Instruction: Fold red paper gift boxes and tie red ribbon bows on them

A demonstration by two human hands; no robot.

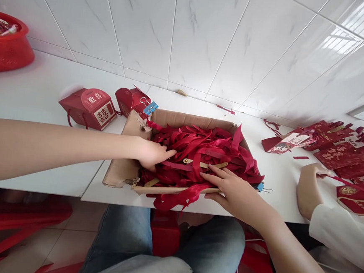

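Observation:
A shallow cardboard box (128, 172) sits at the table's front edge, heaped with red ribbons (206, 149). My left hand (151, 153) reaches in from the left and its fingers press into the ribbons at the box's left side. My right hand (228, 186) rests on the ribbons near the front rim, fingers stretched toward a tan tag (203, 164) lying among them. Neither hand has lifted anything clear of the pile.
Two red gift boxes (91, 107) (131, 100) stand behind the cardboard box. A red basket (6, 47) is at the far left. Flat red boxes (341, 153) lie at the right, where another person's hand (308, 186) rests. A tiled wall backs the white table (47, 88).

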